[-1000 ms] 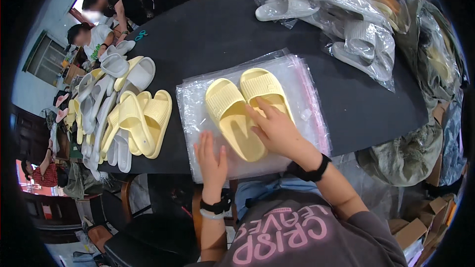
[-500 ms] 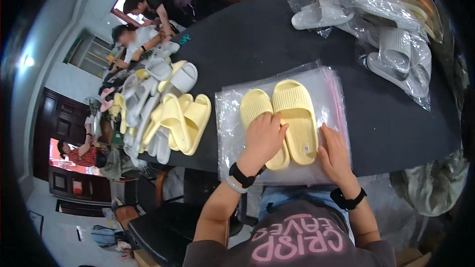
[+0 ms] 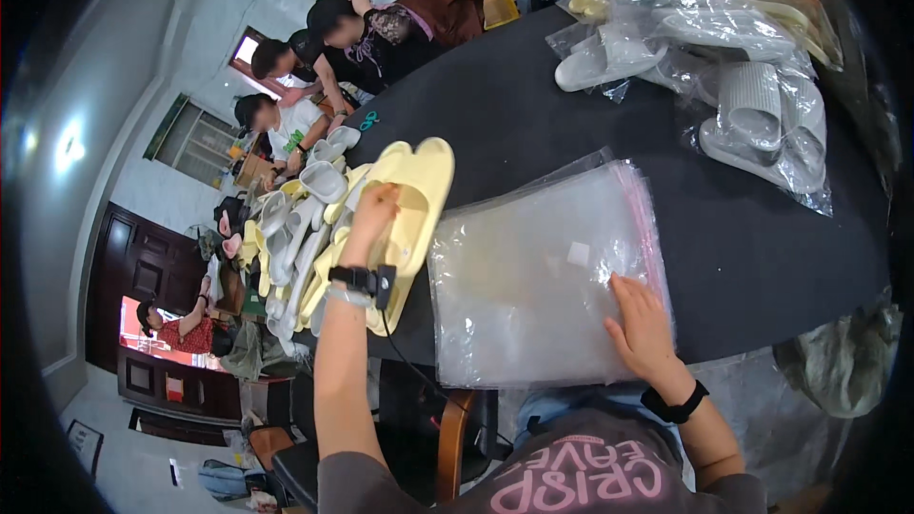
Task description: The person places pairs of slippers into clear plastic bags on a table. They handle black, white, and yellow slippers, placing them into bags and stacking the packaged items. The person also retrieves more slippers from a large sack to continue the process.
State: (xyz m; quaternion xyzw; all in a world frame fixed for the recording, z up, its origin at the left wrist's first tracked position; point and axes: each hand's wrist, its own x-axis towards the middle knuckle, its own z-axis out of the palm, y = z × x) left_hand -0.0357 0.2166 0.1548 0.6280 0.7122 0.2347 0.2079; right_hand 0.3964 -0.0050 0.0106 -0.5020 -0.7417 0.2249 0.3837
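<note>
My left hand (image 3: 373,219) is closed on a pair of yellow slippers (image 3: 428,192), raised and tilted beside the slipper pile at the left of the table. Its fingers grip near the straps, and their tips are partly hidden. A stack of clear plastic bags (image 3: 533,300) with a pink strip along one side lies flat before me. On the right edge of that stack rests my right hand (image 3: 643,328), fingers stretched out, holding nothing. A small white square (image 3: 578,253) shows on the bags.
Grey and yellow slippers (image 3: 303,224) are heaped at the table's left. Bagged grey slippers (image 3: 752,109) pile up at the far right of the black table (image 3: 514,124). Green scissors (image 3: 369,121) lie near the far left edge. Several people sit or stand beyond; a chair (image 3: 455,443) is below.
The yellow slippers have been lifted off the bag stack and carried left by my left hand, baring the bags. My right hand stays at the stack's right edge. The view has shifted slightly.
</note>
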